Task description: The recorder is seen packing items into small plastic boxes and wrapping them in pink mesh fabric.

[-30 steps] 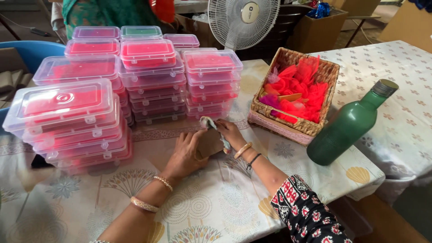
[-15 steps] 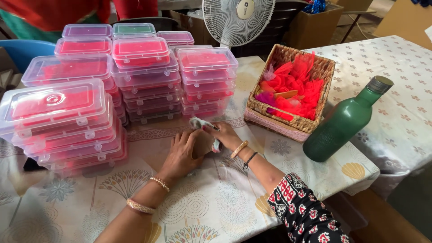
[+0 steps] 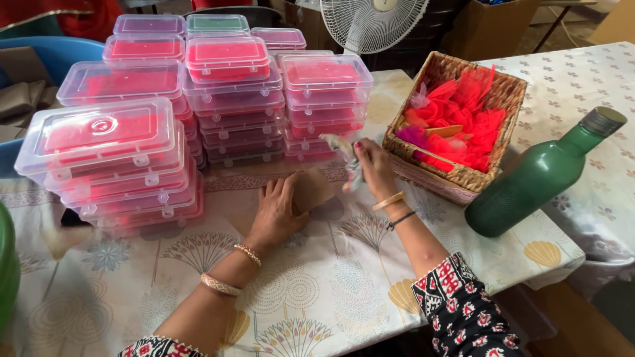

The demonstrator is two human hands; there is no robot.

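Left hand (image 3: 278, 213) pins brown paper packet (image 3: 313, 190) flat on worktop (image 3: 317, 291); right hand (image 3: 374, 168) pinches pale ribbon (image 3: 346, 157) raised above it. Tying under way; looping the ribbon needs steady tension.

You're at a small packing workroom. Behind the patterned tablecloth (image 3: 317, 291) rise stacks of clear plastic boxes (image 3: 225, 99); a wicker basket (image 3: 463, 175) sits beside them, a fan (image 3: 374, 23) and cardboard cartons (image 3: 496, 20) beyond.

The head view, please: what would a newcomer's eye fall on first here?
Probably the stacks of clear lidded boxes with pink-red contents, crowding the table's far left. Next, the wicker basket of red netting and the green bottle on the right.
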